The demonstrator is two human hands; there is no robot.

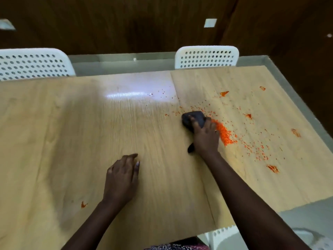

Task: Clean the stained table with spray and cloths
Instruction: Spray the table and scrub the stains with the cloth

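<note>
Patterned fabric (177,247) at 6 o'clock, bottom edge, nearest the camera; too little shows to tell what garment. Just right of it, a white perforated chair (222,233) edge at 5 o'clock, tucked beside the table corner.

Light wood table (54,141) fills the view; a seam runs from 12 toward 5 o'clock. Glare patch (126,95) at 12 o'clock of the table centre.

Chairs counted: three white perforated ones. Two at the far edge, the left chair back (32,63) at 10 o'clock and the right chair back (207,57) at 1 o'clock, plus the near one. Dark wood panel wall (126,24) behind, with a white wall plate (210,23) at 1 o'clock.

Stains: dense orange pile (224,133) at 3 o'clock, touching the right hand's outer side. Fine orange specks scatter around it. Separate smears, six counted: upper smear (224,93), corner smear (262,88), middle smear (249,116), right-edge smear (295,132), lower smear (273,168), and a lone smear (83,204) at 8 o'clock, well apart from the rest.

Cloths: one dark cloth (193,118), bunched, on the table just left of the pile. No spray bottle visible.

Hands: two. Right hand (205,138) lies on the cloth, fingers curled over it and gripping; a cloth tail sticks out under the wrist. Left hand (123,179) at 7 o'clock, palm down on bare wood, fingers relaxed and close together, holding nothing.
</note>
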